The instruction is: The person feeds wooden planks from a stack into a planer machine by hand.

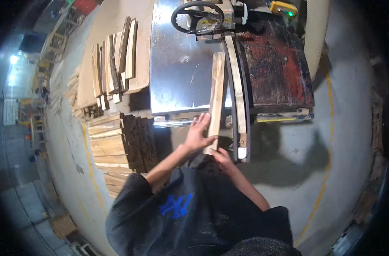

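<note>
A long pale wooden board (218,85) lies lengthwise on the shiny metal table (177,68), its near end sticking out over the front edge towards me. My left hand (197,134) rests against the board's left side, fingers stretched and apart, with the thumb reaching across the wood. At the near end, my right hand (222,158) grips the board from the right; part of its grip is hidden. Just right of the board, another wooden strip (237,85) sits in a narrow dark track (247,106) that runs to the machine.
A black handwheel (198,17) and machine head stand at the far end. Loose wooden strips (113,59) lie on a tan board at left, above stacked planks (107,143). Right are a dark red-stained surface (279,68), a yellow box (283,8) and a ribbed hose (317,34).
</note>
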Demonstrator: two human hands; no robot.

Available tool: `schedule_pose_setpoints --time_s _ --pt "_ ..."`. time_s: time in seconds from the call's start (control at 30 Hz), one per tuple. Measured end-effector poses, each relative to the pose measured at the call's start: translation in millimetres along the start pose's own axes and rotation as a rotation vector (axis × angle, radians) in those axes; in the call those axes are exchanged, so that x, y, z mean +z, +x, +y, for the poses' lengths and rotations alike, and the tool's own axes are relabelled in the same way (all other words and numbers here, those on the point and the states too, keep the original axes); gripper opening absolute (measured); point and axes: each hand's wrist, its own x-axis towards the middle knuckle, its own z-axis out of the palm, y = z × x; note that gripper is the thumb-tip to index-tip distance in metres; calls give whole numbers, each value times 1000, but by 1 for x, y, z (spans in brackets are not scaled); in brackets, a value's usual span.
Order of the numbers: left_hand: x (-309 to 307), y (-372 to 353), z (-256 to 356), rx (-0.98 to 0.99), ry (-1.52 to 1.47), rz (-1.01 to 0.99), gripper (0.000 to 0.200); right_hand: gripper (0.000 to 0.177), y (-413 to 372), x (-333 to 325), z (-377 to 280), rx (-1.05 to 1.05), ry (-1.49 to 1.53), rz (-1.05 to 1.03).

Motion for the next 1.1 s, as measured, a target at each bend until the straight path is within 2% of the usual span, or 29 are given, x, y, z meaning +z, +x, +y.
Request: schedule_pose_setpoints --time_s 0.03,0.1,0.17,0.23,0.3,0.37,0.43,0.5,0.53,0.6,0.7,0.77,0.83,0.9,0.93,0.97,1.0,1.03,1.1 --pt "11 0 3 2 86 10 94 27 -7 -7 2 64 70 79" --pt "21 13 16 5 118 79 92 35 0 -40 22 -18 182 -169" --pt "20 41 31 -38 160 24 89 47 -8 -15 14 -58 542 155" --pt "32 68 21 -67 82 136 89 57 2 15 -14 -116 397 369" --pt "26 94 8 -77 63 155 89 60 10 31 -49 -275 47 411" --pt "16 127 -6 -105 1 148 90 61 49 40 -66 -287 -88 554" --pt "-1 156 -16 -134 1 109 90 63 69 55 -96 -298 -99 516" --pt "-10 181 -26 -121 -3 135 91 54 85 60 -122 -243 -59 421" --pt "-13 192 -33 -110 -2 158 91 54 94 62 -135 -246 -70 422" --pt "-22 217 -43 -120 -21 173 91 53 111 63 -159 -182 91 331" --pt "-38 252 -53 -150 -68 177 87 55 142 65 -193 -144 60 274" --pt "-44 267 -61 -139 22 159 87 53 151 77 -202 -174 -21 415" --pt "-45 278 -69 -108 -69 231 86 53 160 92 -206 -214 -59 553" --pt "-52 284 -80 -14 -81 323 79 51 169 87 -215 -182 44 452" --pt "-66 284 -88 85 -165 301 70 50 175 82 -220 -190 35 453" --pt "-93 281 -90 106 -212 153 63 49 180 77 -223 -194 26 452" --pt "-90 291 -120 393 -354 210 58 48 181 76 -228 -192 10 439" --pt "-109 286 -130 301 -467 101 55 47 184 76 -234 -194 -3 426" --pt "-163 270 -157 42 -697 133 55 45 190 71 -245 -201 4 347"
